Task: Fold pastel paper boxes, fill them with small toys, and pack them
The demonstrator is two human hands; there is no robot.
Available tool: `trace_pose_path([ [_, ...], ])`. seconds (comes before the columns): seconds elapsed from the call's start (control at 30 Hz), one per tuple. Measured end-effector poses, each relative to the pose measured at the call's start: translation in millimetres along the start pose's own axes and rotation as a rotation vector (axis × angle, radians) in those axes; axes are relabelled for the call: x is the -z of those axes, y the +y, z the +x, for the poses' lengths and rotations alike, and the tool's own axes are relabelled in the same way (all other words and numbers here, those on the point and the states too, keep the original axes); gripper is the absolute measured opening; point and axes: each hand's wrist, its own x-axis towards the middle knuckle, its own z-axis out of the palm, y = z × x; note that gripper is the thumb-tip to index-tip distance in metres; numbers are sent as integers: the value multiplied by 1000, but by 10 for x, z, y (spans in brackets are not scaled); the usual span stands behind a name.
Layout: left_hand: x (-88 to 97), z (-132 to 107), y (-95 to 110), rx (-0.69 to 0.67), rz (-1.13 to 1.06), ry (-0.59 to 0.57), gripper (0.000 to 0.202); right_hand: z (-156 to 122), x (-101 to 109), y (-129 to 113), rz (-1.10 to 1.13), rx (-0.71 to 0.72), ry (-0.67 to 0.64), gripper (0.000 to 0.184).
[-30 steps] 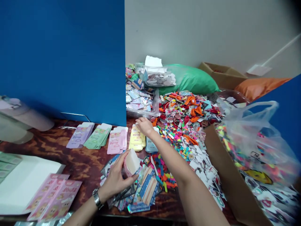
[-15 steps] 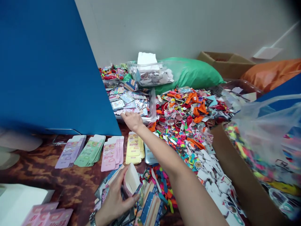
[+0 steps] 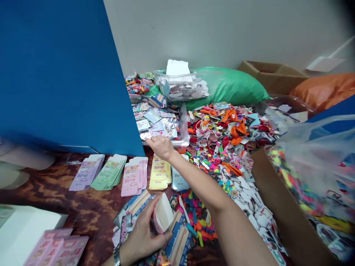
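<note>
My left hand (image 3: 146,229), with a metal watch at its wrist, is wrapped round a small paper box (image 3: 163,212). The box's open end faces up and shows a pale inside. My right hand (image 3: 161,147) reaches across to the front edge of a clear plastic bin (image 3: 183,125) full of small printed cards (image 3: 155,118). Its fingers are curled together; what they pinch, if anything, is hidden. Under my right forearm lie yellow flat boxes (image 3: 159,177) and light blue ones (image 3: 179,179). Blue and tan packets (image 3: 177,244) lie beneath my left hand.
Purple (image 3: 85,173), green (image 3: 109,173) and pink flat boxes (image 3: 133,177) lie fanned out on the brown table (image 3: 91,210). A blue panel (image 3: 61,74) stands at the left. Colourful trinkets (image 3: 222,129) are heaped at the right, beside a cardboard box (image 3: 277,195) and a green sack (image 3: 235,85).
My right hand has drawn slightly back from the cards toward the bin's front edge, its fingers now more curled. The view has shifted a little. My left hand still holds the paper box.
</note>
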Motion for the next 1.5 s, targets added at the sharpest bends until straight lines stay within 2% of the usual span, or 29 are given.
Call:
trace_pose_path([
  [0.2, -51, -61, 48, -33, -23, -56, 85, -74, 40, -70, -8, 6, 7, 30],
  [0.33, -44, -91, 58, -12, -7, -40, 85, -75, 51, -68, -8, 18, 7, 30],
  [0.53, 10, -66, 57, -39, 2, -11, 84, -67, 88, -75, 6, -46, 40, 33],
  [0.67, 113, -70, 63, -72, 24, 57, 80, -411, 88, -164, 130, 21, 259, 39],
  [0.73, 163, -93, 59, -91, 39, 89, 79, -694, 28, -220, 213, 37, 281, 36],
  [0.83, 193, -142, 36, -101, 50, 109, 78, -1078, -133, -290, 204, -75, 168, 30],
  [0.9, 177, -176, 16, -96, 49, 104, 78, -1225, -243, -338, 151, -156, 50, 34],
  [1.0, 126, -226, -10, -95, 35, 87, 78, -1276, -336, -431, 110, -185, -99, 42],
  [1.1, 95, -265, -27, -96, 18, 66, 79, -1234, -340, -524, 100, -190, -191, 43],
  [1.3, 182, -209, -90, -84, -15, 90, 81, -1237, -287, -560, 84, -139, -265, 36],
  [1.37, 233, -130, -130, -53, -50, 117, 81, -1268, -277, -539, 91, -112, -268, 41],
  [1.5, 325, 118, -187, 21, -212, 146, 78, -1325, -285, -515, 104, -48, -258, 63],
])
